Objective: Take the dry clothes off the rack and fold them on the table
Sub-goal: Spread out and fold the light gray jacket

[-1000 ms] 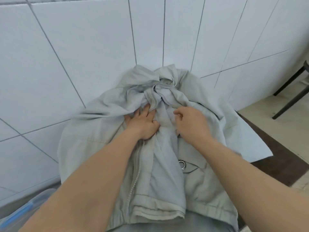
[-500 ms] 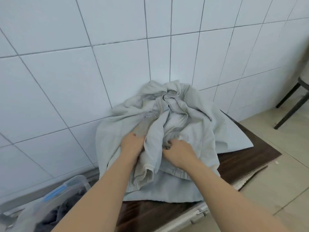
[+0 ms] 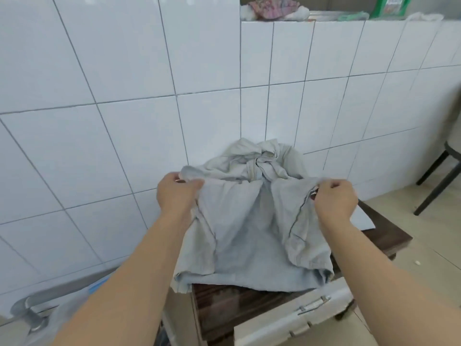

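Fabric is stretched between the two hands, and this explains most of what is seen here. The pale grey cotton garment with a zipper (image 3: 249, 233) lies on the small dark brown wooden table (image 3: 384, 236), pushed against the white tiled wall (image 3: 99, 96). Its far part, where the collar and zipper are bunched, leans on the tiles, and its near hem hangs a little over the front edge of the table.

The left hand (image 3: 175, 196) has its fingers closed around one upper corner of the cloth, pinching it between thumb and fingers. The right hand (image 3: 334, 199) is closed as a fist on the opposite corner. Both are lifted above the table top and held well apart, so the cloth between them is pulled almost flat while the middle sags in a soft fold. I judge that the person holds it like this to spread the panel and find a straight edge before laying it down as a fold; the far part remains crumpled, so the folding looks to be at an early stage.

The wall behind helps, because it stops the garment from sliding away. The table is narrow, so the cloth may slip off the front if it is pulled too much toward the body.

At the lower left a grey metal tap (image 3: 27, 313) is visible, and at the right a dark chair leg (image 3: 434, 193) stands on the floor. No rack appears in this view.
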{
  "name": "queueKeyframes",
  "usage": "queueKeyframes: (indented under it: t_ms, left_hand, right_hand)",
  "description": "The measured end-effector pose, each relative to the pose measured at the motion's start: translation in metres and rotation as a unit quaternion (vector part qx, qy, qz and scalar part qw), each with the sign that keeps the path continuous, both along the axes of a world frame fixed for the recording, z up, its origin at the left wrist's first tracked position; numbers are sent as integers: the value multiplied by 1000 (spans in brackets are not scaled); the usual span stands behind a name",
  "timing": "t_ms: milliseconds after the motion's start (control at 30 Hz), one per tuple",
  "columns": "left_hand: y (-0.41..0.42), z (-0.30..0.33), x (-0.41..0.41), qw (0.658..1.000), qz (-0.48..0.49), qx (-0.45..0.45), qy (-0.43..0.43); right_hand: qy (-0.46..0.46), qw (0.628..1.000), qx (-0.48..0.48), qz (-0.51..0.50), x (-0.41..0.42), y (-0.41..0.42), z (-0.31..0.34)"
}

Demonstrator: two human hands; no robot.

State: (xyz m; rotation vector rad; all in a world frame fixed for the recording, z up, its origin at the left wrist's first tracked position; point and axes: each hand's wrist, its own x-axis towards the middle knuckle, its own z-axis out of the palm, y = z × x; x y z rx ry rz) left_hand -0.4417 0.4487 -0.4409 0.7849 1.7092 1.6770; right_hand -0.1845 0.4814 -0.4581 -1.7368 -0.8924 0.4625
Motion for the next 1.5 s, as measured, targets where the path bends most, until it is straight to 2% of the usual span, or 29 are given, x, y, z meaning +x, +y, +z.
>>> queueKeyframes:
  t_ms: [33, 100, 167, 200, 233, 267, 300, 333, 367, 400, 433, 467, 567, 633, 700, 800, 900, 967, 1067, 1133, 1267, 1367, 1500]
  left_hand:
    - [-2, 12, 6, 992, 46, 36, 113]
    - [-17, 27, 30, 946, 48, 137, 291]
    - [-28, 10, 59, 861, -41, 222, 455]
    - [-31, -10, 71, 808, -108, 225, 534]
    - [-35, -36, 79, 754, -174, 191, 604]
    - [-42, -59, 85, 710, -251, 104, 649]
    - [-51, -82, 86, 677, -302, 19, 670]
    - [-63, -100, 85, 662, -343, -54, 664]
    - [-75, -113, 82, 676, -364, -92, 634]
    - [-84, -121, 79, 717, -361, -101, 588]
    - [-92, -125, 76, 761, -345, -100, 541]
    - [-98, -123, 76, 791, -320, -94, 513]
    - [-116, -113, 87, 848, -238, -105, 461]
    - [-127, -110, 98, 905, -206, -159, 336]
    - [-135, -111, 107, 949, -202, -204, 127]
    - [-141, -113, 114, 949, -210, -212, -103]
    - [-143, -107, 118, 926, -178, -211, -258]
    - [-136, -104, 117, 922, -168, -217, -273]
    - [-122, -101, 115, 927, -163, -224, -253]
    - [-114, -99, 112, 933, -164, -212, -242]
    - [-105, -100, 107, 936, -208, -128, -254]
    - [-105, -103, 109, 948, -241, -91, -187]
    - [-103, -98, 101, 971, -198, -60, -122]
  right_hand:
    - [-24, 998, 66, -6, 9, 0, 24]
    - [-108, 975, 193, 38, 12, -11, 61]
    - [-224, 927, 275, 121, -3, -30, 71]
    - [-299, 897, 267, 187, -12, -40, 61]
    - [-376, 864, 207, 264, -21, -49, 40]
    - [-441, 824, 112, 336, -27, -58, 11]
    - [-486, 780, 11, 394, -30, -68, -20]
    - [-500, 749, -62, 431, -30, -80, -50]
    - [-476, 749, -103, 448, -29, -91, -75]
    - [-432, 772, -111, 453, -26, -100, -90]
    - [-374, 806, -101, 447, -24, -108, -101]
    - [-315, 839, -88, 434, -22, -113, -105]
    - [-130, 899, -120, 401, -19, -128, -105]
    - [-32, 914, -152, 374, -18, -137, -103]
    - [60, 922, -189, 332, -19, -141, -100]
    - [241, 904, -237, 262, -22, -139, -88]
    - [284, 888, -270, 240, -27, -136, -84]
    - [267, 886, -286, 249, -30, -131, -82]
    - [240, 882, -312, 261, -35, -127, -80]
    - [266, 873, -316, 258, -38, -126, -78]
    - [345, 841, -317, 269, -40, -125, -66]
    - [389, 837, -281, 264, -41, -123, -65]
    - [420, 831, -266, 250, -36, -119, -66]
